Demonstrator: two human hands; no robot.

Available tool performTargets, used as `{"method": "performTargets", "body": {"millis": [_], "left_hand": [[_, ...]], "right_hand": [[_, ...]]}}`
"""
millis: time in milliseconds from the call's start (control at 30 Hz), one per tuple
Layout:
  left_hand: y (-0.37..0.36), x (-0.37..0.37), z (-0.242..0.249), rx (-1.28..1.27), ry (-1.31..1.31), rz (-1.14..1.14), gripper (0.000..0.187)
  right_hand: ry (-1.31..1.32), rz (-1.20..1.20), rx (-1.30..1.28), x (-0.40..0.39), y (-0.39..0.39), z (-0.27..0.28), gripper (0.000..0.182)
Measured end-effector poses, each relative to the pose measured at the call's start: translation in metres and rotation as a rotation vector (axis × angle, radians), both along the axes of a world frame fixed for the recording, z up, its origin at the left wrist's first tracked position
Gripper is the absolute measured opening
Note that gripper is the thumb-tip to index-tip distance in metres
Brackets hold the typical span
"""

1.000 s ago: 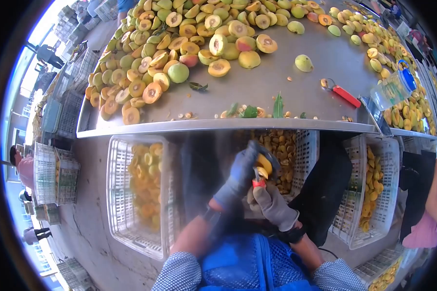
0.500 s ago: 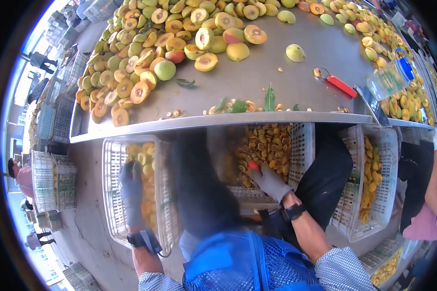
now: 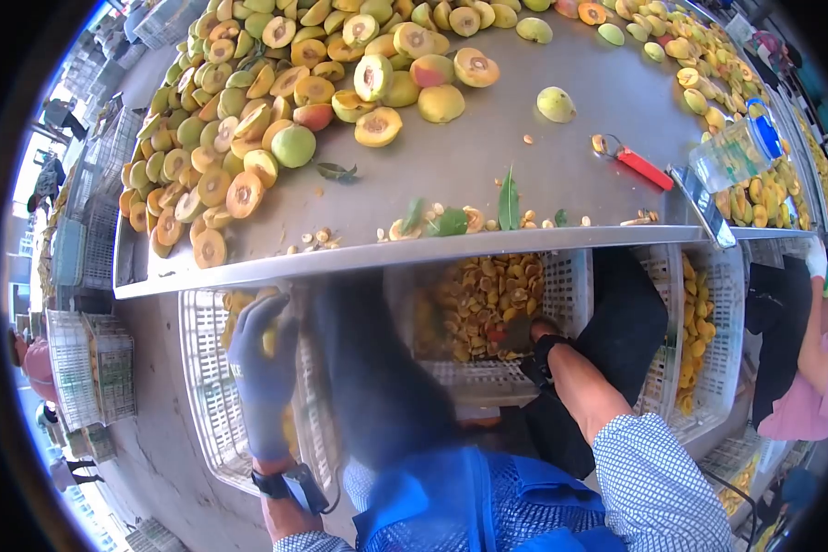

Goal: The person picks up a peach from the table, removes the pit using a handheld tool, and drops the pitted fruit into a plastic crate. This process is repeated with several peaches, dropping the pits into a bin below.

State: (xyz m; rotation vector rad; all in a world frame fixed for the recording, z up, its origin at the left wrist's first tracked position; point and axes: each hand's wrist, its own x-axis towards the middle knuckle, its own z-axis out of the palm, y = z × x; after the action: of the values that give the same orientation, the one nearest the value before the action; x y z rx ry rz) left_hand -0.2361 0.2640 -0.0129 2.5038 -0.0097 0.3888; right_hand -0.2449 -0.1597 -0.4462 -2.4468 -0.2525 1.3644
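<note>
My left hand (image 3: pixel 263 368), in a grey glove, is at the left white crate (image 3: pixel 213 432) of yellow peach halves. Its fingers curl, and a yellow peach half (image 3: pixel 269 342) shows between thumb and fingers. My right hand (image 3: pixel 522 335), gloved and in shadow under the table edge, reaches down over a crate of yellow-brown peach pieces (image 3: pixel 488 293). A small red piece, perhaps the handle of a tool (image 3: pixel 496 335), shows at its fingertips; the rest is hidden.
On the metal table (image 3: pixel 524 129) lie a heap of cut peaches (image 3: pixel 248 120), leaves, pits, a red-handled ring tool (image 3: pixel 642 167), a phone (image 3: pixel 704 204) and a clear blue-lidded jar (image 3: pixel 736 155). Another crate (image 3: pixel 722 340) stands right; a person in pink (image 3: pixel 814 386) is beyond.
My left hand has risen nearer the table edge, its fingers now curled. My right hand has moved slightly right and lower, into shadow. The view has shifted a little.
</note>
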Motion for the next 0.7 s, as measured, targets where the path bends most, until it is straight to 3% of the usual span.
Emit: {"method": "performTargets", "body": {"millis": [67, 167, 233, 300, 467, 500, 567, 600, 667, 700], "left_hand": [[-0.004, -0.003, 0.0, -0.006, 0.002, -0.005, 0.023], [-0.004, -0.012, 0.001, -0.039, 0.061, 0.051, 0.025], [0.0, -0.014, 0.0, -0.049, 0.051, 0.058, 0.025], [0.004, -0.013, 0.001, -0.073, 0.03, 0.091, 0.025], [-0.011, 0.009, 0.017, -0.194, -0.038, 0.075, 0.024], [-0.017, 0.016, 0.022, -0.179, -0.057, 0.025, 0.024], [-0.031, 0.038, 0.028, -0.239, -0.075, -0.065, 0.025], [-0.04, 0.048, 0.031, -0.24, -0.089, -0.115, 0.026], [-0.059, 0.07, 0.039, -0.202, -0.069, -0.131, 0.028], [-0.069, 0.08, 0.045, -0.171, -0.06, -0.143, 0.028]], "right_hand": [[-0.296, -0.023, -0.113, -0.036, -0.032, -0.129, 0.058], [-0.181, -0.049, 0.118, 0.027, 0.02, 0.052, 0.061], [-0.14, -0.061, 0.033, 0.06, 0.048, 0.127, 0.057], [-0.11, -0.069, -0.056, 0.086, 0.051, 0.14, 0.054], [-0.783, -0.199, 0.179, 0.111, 0.041, 0.122, 0.041], [-0.781, -0.197, 0.182, 0.107, 0.042, 0.129, 0.041], [-0.762, -0.538, 0.4, 0.099, 0.045, 0.17, 0.035], [-0.769, -0.539, 0.399, 0.09, 0.046, 0.195, 0.035], [-0.491, -0.536, 0.221, 0.065, 0.051, 0.25, 0.036], [-0.496, -0.475, 0.27, 0.051, 0.052, 0.268, 0.04]]}}
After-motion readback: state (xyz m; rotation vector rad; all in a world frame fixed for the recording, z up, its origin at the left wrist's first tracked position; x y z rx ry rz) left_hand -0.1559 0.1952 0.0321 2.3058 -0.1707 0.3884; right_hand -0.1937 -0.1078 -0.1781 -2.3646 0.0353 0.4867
